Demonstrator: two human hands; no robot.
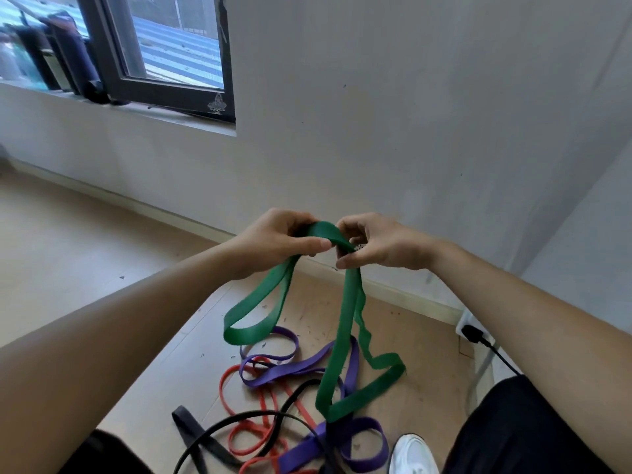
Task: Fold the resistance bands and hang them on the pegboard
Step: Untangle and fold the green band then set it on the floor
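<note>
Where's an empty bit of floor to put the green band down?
The wide floor on the left, between the window wall and the tangle, is bare. A narrower strip lies between the tangle and the baseboard ahead. Crowded: the purple bands, red band and black band tangled beside the white shoe.

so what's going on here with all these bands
A person holds the green band up in both hands, the left hand and right hand pinching its top bend close together. Its loops hang down toward the floor, where purple bands, red bands and black bands lie tangled. No pegboard is in view.
</note>
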